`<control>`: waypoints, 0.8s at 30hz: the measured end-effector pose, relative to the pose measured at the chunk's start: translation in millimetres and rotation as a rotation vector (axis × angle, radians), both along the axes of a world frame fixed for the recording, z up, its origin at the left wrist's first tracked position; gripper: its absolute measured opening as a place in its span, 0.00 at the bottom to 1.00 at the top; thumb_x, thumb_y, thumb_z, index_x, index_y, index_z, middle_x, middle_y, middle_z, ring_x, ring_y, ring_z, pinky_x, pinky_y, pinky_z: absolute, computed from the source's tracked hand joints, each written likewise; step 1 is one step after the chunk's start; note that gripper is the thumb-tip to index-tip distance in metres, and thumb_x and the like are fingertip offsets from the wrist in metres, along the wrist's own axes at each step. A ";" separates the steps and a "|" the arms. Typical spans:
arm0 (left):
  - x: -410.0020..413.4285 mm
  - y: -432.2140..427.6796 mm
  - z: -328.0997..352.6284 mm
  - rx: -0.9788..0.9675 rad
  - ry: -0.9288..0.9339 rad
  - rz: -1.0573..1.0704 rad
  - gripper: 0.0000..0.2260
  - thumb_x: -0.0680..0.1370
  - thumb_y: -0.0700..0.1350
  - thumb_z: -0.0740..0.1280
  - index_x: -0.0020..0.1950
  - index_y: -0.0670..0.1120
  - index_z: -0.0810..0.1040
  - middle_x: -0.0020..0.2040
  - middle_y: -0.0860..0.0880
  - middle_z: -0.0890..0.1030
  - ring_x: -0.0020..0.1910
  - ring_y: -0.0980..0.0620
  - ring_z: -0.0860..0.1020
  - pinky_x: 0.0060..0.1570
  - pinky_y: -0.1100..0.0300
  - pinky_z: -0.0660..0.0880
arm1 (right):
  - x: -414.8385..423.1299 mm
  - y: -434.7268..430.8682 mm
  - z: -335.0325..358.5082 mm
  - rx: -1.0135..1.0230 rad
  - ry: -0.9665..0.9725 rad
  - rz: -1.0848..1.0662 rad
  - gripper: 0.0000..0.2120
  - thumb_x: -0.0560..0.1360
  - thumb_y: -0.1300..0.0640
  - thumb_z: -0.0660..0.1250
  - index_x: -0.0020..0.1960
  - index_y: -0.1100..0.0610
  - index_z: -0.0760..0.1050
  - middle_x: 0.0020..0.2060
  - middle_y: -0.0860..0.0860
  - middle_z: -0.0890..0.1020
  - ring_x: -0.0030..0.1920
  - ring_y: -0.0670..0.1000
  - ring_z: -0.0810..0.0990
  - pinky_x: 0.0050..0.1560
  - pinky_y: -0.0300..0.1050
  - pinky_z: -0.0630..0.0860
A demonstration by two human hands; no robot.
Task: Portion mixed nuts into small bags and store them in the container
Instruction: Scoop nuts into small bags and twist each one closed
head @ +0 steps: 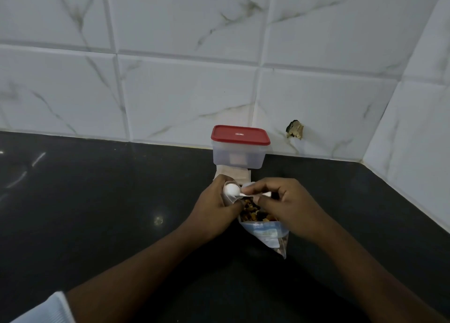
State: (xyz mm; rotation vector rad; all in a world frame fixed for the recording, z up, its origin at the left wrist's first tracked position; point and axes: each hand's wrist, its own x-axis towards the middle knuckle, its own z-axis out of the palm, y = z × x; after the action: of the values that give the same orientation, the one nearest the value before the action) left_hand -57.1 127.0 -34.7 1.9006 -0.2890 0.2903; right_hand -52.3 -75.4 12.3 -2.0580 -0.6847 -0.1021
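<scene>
Right grip (287, 201) pinches spoon (231, 190) above nuts (253, 213).

Counted on the dark surface (97, 201): one clear container (238, 156) carrying one red lid (239, 134), standing at the rear edge against the wall; one pale flat stack (233, 174) lying partly beneath it, the number of sheets or small bags in it not discernible; and one open bag of mixed nuts (264, 230) nearer the front, its nuts too many to count. One white spoon (231, 189) is present at the bag's mouth. Two hands are recorded, one left hand (216, 205) and one right hand (285, 201), with one white sleeve (48, 308) on the left arm.
</scene>
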 end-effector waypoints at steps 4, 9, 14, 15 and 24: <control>1.1 0.5 -1.1 -0.005 -0.001 -0.001 0.14 0.77 0.39 0.73 0.57 0.54 0.75 0.53 0.54 0.81 0.51 0.60 0.81 0.48 0.62 0.79 | 1.2 -5.4 2.6 -0.018 -0.089 -0.007 0.17 0.79 0.66 0.69 0.60 0.49 0.85 0.53 0.39 0.86 0.55 0.43 0.84 0.55 0.38 0.81; 0.5 1.7 1.2 0.021 0.023 0.004 0.14 0.79 0.43 0.74 0.59 0.56 0.75 0.55 0.57 0.82 0.54 0.65 0.80 0.48 0.64 0.79 | 16.5 -29.8 5.7 -0.117 -0.253 -0.210 0.13 0.79 0.65 0.68 0.51 0.48 0.86 0.42 0.39 0.86 0.44 0.41 0.84 0.43 0.34 0.79; 1.4 1.6 1.7 0.056 0.041 0.014 0.13 0.79 0.45 0.74 0.60 0.56 0.75 0.55 0.57 0.81 0.55 0.62 0.80 0.49 0.65 0.78 | 27.0 -31.8 -7.4 -0.365 -0.195 -0.176 0.12 0.80 0.59 0.67 0.57 0.48 0.86 0.46 0.42 0.86 0.43 0.43 0.84 0.45 0.43 0.83; 1.6 1.5 1.7 0.060 0.039 0.017 0.13 0.79 0.45 0.74 0.60 0.55 0.75 0.55 0.57 0.81 0.55 0.61 0.80 0.49 0.65 0.78 | 27.7 -29.1 -8.8 -0.401 -0.185 -0.151 0.12 0.80 0.59 0.66 0.59 0.49 0.85 0.47 0.42 0.85 0.44 0.41 0.84 0.45 0.39 0.82; 1.6 1.0 2.1 0.083 0.031 0.018 0.13 0.79 0.45 0.73 0.60 0.55 0.75 0.55 0.57 0.81 0.55 0.61 0.80 0.50 0.64 0.78 | 30.0 -30.2 -2.1 -0.419 -0.099 -0.181 0.11 0.79 0.59 0.67 0.54 0.48 0.86 0.46 0.40 0.85 0.45 0.36 0.83 0.44 0.31 0.78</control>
State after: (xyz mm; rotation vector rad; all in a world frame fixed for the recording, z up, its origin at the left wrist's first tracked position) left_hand -55.5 128.0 -32.6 1.9889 -0.2669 0.2637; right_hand -22.3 -105.6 10.2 -2.5310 -0.6160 -0.1780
